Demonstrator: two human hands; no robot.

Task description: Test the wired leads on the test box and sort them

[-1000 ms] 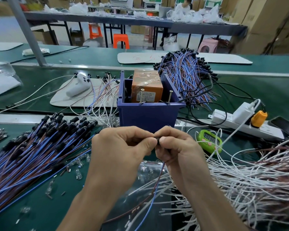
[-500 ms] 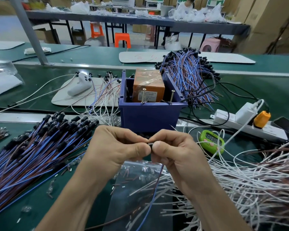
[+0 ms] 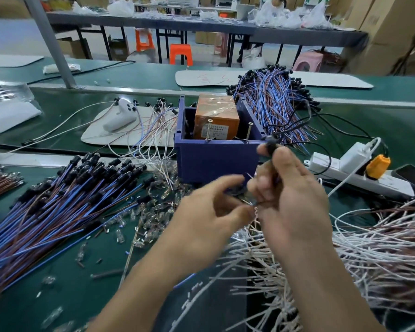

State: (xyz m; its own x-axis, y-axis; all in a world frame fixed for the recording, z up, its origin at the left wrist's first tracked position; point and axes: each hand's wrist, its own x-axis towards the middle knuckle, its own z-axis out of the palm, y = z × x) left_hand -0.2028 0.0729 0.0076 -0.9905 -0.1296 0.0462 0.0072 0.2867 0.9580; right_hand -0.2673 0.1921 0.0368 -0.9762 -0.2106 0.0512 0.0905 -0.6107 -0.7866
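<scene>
Nearest: white leads (image 3: 359, 248) heaped under both wrists, easy to snag and drag along on any lift. Just above, right hand (image 3: 290, 195) gripping one lead (image 3: 271, 148) by its black cap, pinched between thumb and forefinger. Left hand (image 3: 209, 212) curled beside it, perhaps pinching the bare wire ends, too blurred to tell. Held just in front of the test box (image 3: 216, 161), apart from the two screws (image 3: 209, 130) at its near rim. Risk of bridging both screws with one end, or missing one, giving a false reading. Further risk of dropping it on the wrong heap: blue-brown leads (image 3: 58, 212) at left, second bundle (image 3: 273, 104) behind the box.
</scene>
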